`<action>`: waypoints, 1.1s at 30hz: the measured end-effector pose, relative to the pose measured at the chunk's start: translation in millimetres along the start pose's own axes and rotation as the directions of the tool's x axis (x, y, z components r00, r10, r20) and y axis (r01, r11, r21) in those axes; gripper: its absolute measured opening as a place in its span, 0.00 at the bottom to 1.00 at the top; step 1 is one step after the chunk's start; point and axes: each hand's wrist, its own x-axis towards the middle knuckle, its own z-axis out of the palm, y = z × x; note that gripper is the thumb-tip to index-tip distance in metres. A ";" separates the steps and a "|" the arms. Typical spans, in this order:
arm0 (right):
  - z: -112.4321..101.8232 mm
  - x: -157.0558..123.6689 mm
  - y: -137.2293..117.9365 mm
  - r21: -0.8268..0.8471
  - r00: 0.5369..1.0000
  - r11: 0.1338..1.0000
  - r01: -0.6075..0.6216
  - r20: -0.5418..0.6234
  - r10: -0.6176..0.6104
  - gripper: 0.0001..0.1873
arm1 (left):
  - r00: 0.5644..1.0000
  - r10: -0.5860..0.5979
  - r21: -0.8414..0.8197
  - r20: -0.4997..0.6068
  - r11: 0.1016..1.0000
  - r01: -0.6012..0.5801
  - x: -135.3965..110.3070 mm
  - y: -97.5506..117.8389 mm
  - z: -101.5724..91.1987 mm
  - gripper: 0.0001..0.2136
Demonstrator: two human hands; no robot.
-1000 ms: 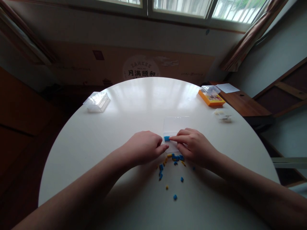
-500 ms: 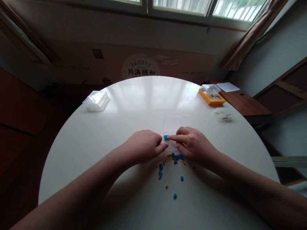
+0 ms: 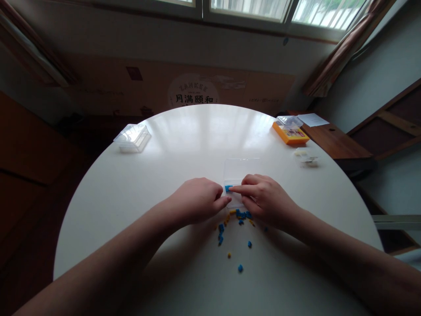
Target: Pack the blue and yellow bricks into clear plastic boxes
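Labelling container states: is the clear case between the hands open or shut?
Open. The lid of the clear case lies back on the far side; the right hand has a finger at blue pieces inside.

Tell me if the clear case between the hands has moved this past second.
No: against the far edge of the white table, the clear case shows no visible shift.

Left hand (image 3: pixel 201 199) curled; right hand (image 3: pixel 266 196) points 1 finger (image 3: pixel 242 189) leftward.
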 end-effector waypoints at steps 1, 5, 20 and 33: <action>0.1 0.2 0.2 0.000 1.000 1.000 0.001 0.001 -0.001 0.19 | 1.000 -0.002 -0.001 0.001 1.000 0.002 0.0 -0.4 0.3 0.24; 0.7 0.7 0.8 0.012 1.000 1.000 -0.004 0.001 0.004 0.20 | 1.000 -0.010 -0.005 0.006 1.000 0.010 -0.2 -0.4 -0.2 0.25; -2.8 -0.9 1.6 0.017 0.999 0.999 -0.029 -0.028 0.029 0.18 | 1.000 -0.012 -0.013 0.015 1.000 0.012 0.3 0.8 -1.5 0.24; -1.0 -1.3 1.6 0.015 0.999 0.999 -0.043 -0.013 0.044 0.17 | 1.000 -0.009 -0.007 0.012 1.000 0.009 -0.4 1.2 -2.0 0.24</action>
